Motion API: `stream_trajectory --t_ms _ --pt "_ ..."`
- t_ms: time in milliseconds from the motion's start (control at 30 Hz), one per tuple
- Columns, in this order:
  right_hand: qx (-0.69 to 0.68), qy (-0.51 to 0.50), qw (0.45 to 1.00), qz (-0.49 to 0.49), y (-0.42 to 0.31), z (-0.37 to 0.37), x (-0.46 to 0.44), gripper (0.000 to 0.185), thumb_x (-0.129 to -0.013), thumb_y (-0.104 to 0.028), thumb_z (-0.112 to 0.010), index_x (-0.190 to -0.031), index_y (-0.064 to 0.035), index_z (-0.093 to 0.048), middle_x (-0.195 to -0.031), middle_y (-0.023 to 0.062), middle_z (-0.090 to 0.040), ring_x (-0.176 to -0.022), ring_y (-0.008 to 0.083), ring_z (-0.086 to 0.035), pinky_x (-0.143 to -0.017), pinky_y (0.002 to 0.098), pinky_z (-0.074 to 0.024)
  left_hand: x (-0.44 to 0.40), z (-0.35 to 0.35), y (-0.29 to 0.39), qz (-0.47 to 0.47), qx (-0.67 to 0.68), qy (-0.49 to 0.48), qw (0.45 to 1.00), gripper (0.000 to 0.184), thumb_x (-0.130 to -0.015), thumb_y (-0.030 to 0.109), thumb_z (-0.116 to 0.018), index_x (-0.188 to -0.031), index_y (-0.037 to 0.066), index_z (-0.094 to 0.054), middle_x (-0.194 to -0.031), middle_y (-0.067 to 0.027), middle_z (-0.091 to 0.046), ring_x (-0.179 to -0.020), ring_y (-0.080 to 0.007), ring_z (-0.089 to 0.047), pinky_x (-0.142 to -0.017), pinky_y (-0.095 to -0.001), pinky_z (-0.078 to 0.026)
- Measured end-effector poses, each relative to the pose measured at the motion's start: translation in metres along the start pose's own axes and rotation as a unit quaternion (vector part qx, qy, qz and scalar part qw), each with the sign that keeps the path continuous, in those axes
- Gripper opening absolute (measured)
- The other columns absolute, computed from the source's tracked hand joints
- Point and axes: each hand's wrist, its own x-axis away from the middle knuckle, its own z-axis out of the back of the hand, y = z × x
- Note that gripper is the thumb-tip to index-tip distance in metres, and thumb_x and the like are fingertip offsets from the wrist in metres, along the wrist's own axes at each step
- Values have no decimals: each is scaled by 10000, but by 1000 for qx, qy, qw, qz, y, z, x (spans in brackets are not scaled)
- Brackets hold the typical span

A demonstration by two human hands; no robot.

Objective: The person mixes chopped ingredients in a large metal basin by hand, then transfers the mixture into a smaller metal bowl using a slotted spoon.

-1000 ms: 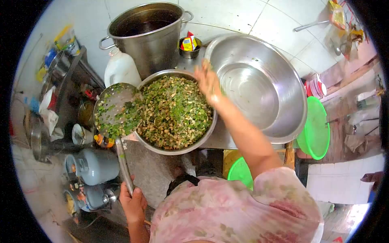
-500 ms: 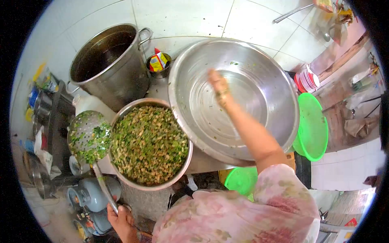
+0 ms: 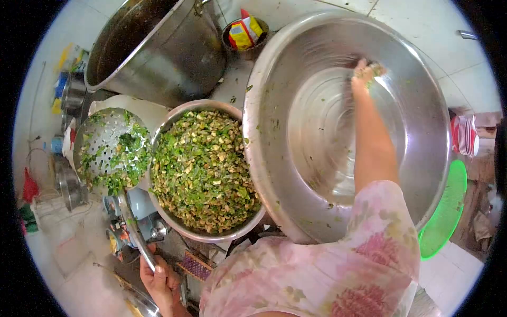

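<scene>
My left hand (image 3: 160, 277) is closed round the metal handle of a perforated skimmer (image 3: 112, 148). Chopped greens cling to the skimmer's bowl, which is beside a steel bowl (image 3: 182, 108) heaped with a chopped green and brown mixture (image 3: 203, 174). Inside a large steel basin (image 3: 311, 158), my right hand (image 3: 364, 76) is near the far wall. Motion smears its fingers, and bits of green show at them. Scraps of greens stick to the basin's inner wall.
Behind the bowl stands a tall steel pot (image 3: 174, 58). A small container (image 3: 251, 50) with a yellow and red packet (image 3: 245, 34) is beside it. At the right are a green plastic basket (image 3: 446, 211) and red-and-white stacked items (image 3: 465, 136). A gas cylinder (image 3: 140, 203) is lower left.
My right hand has swept rightward and towards the far side of the basin. My left hand keeps hold of the skimmer. The camera view has shifted, so the basin and bowl appear closer.
</scene>
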Motion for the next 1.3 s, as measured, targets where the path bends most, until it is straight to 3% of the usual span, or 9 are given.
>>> stream_trajectory --t_ms 267,333,500,600,667,733,833,967,1300 --pt "-368 -416 764 328 -93 66 223 731 -858 -525 -239 -1335 -4 -51 -1404 147 -13 -1296 253 -14 -1045 343 -14 -17 20 -5 6 -3 -53 999 442 -771 126 -578 -1151 -3 -394 -553 23 -382 -358 -35 -301 -309 -193 -204" --pt "-407 -596 677 -146 -163 156 243 766 -828 -588 -236 -1343 -40 -92 -1408 120 -38 -1298 226 -24 -1047 344 -21 -30 34 -10 -1 -20 -89 996 436 -769 118 -573 -1150 5 -396 -543 29 -384 -358 -40 -307 -315 -196 -220" --pt "-524 -482 701 -47 -240 273 259 602 -863 -400 -384 -1318 -41 -219 -1354 119 -254 -1198 242 -324 -1003 353 -246 -71 76 -12 3 -51 -205 978 381 -784 43 -533 -1141 24 -400 -564 49 -389 -395 -32 -329 -347 -184 -258" --pt "-290 -271 862 315 -242 262 298 472 -844 -217 -451 -1258 -22 -335 -1291 100 -368 -1114 224 -428 -924 335 -361 -92 101 -11 -8 -48 -265 963 365 -789 39 -535 -1129 35 -405 -576 50 -387 -419 -24 -337 -358 -180 -263" --pt "-218 -294 848 384 -268 253 349 273 -819 -43 -449 -1073 38 -505 -1102 89 -502 -964 199 -521 -845 275 -418 -100 115 -1 -19 -80 -308 948 364 -788 55 -549 -1122 33 -407 -587 48 -393 -425 -25 -342 -364 -181 -269" --pt "-667 -355 634 -163 -316 261 374 195 -806 -26 -479 -965 48 -566 -1010 90 -530 -883 185 -542 -802 251 -426 -111 123 7 -55 -118 -346 929 358 -793 92 -563 -1112 31 -412 -588 45 -395 -428 -29 -346 -372 -185 -276" --pt "-364 -84 887 272 -351 249 370 147 -788 -10 -506 -902 46 -582 -968 92 -545 -850 170 -542 -769 260 -431 -109 132 11 -33 -89 -401 911 343 -807 117 -555 -1105 30 -411 -582 46 -387 -430 -33 -347 -374 -190 -284" --pt "-333 70 892 296 -380 238 367 129 -744 -50 -567 -867 -26 -598 -806 130 -563 -751 219 -549 -690 305 -436 -103 134 1 -16 -100 -454 886 358 -815 152 -558 -1108 23 -397 -585 36 -383 -438 -42 -357 -381 -200 -305" --pt "-197 9 817 541 -352 266 385 77 -669 -115 -590 -714 -59 -560 -791 109 -529 -735 291 -498 -660 375 -401 -98 117 -8 -320 -186 -395 841 345 -797 91 -546 -1110 -1 -433 -771 -30 -480 -680 -99 -431 -619 -234 -384"
